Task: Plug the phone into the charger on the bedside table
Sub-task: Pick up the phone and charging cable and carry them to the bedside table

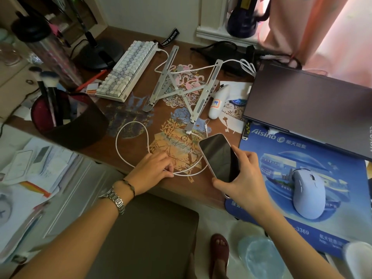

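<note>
Only one view here, the head cam looking down at a pretty cluttered table (pixel 128 158). The phone (pixel 218 156) is a slim slab with a black, switched-off screen and a pale pinkish edge, tilted up off the table near its front edge, just left of the blue mousepad (pixel 281 158). The right hand (pixel 244 178) has it pinched: thumb under the bottom end, fingers curled along the right side. The left hand (pixel 156 170) is resting on the table with fingers bent, closed around the white cable (pixel 128 127), which loops out in a big circle to the left and curves back toward the phone. Can't tell where the plug end is.

Counts: one phone, two hands, one white mouse (pixel 309 193) on the mousepad, one white keyboard (pixel 128 70) further back, one folding metal stand (pixel 181 87) in the middle, one closed laptop (pixel 314 105) on the right. The left wrist has a metal watch (pixel 114 199) and a thin bracelet. There are at least two white cables, the second running up by the stand toward the back.
</note>
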